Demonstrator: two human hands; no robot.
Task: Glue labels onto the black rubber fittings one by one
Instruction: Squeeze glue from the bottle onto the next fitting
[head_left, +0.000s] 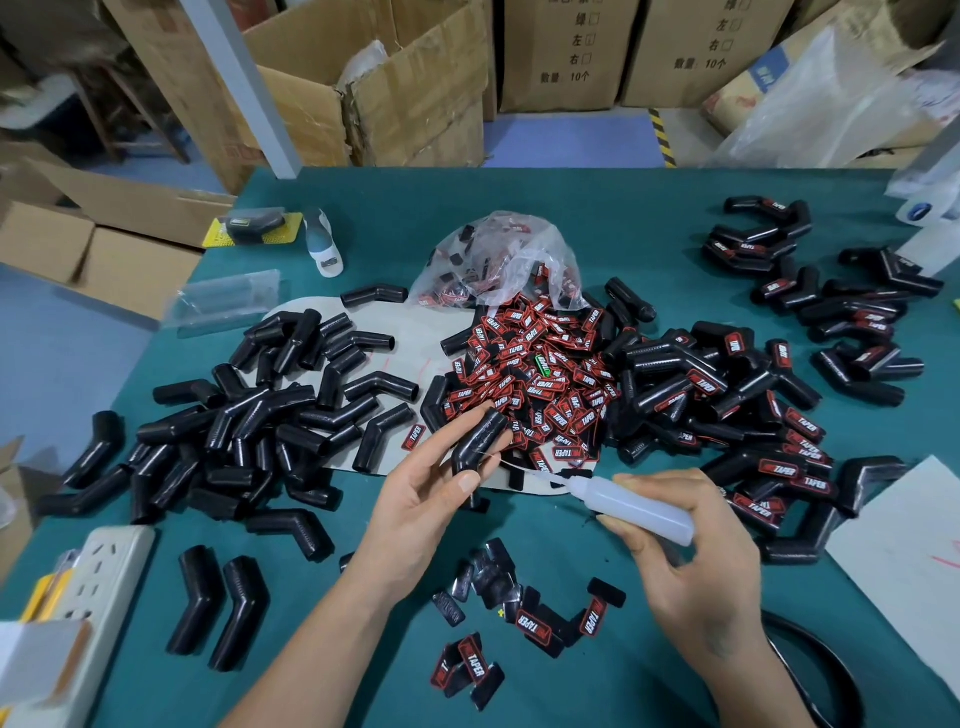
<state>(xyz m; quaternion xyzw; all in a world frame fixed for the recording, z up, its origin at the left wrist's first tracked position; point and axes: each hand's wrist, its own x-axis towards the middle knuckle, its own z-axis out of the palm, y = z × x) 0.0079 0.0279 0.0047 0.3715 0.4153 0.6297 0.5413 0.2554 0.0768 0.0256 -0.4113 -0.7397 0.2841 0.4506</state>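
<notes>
My left hand (431, 488) holds a bent black rubber fitting (475, 441) between thumb and fingers, just above the table. My right hand (685, 540) grips a translucent white glue bottle (631, 504); its thin nozzle points left at the fitting. A heap of red-and-black labels (540, 374) spills from a clear plastic bag (504, 260) at the table's middle. Unlabelled fittings (260, 415) are piled on the left. Labelled fittings (737, 405) lie in a pile on the right. A few loose labels (519, 618) lie near my wrists.
A white power strip (104, 587) sits at the front left, a sheet of white paper (904, 561) at the right edge. A black ring (821, 670) lies near my right forearm. Cardboard boxes (395, 93) stand behind the green table (649, 234).
</notes>
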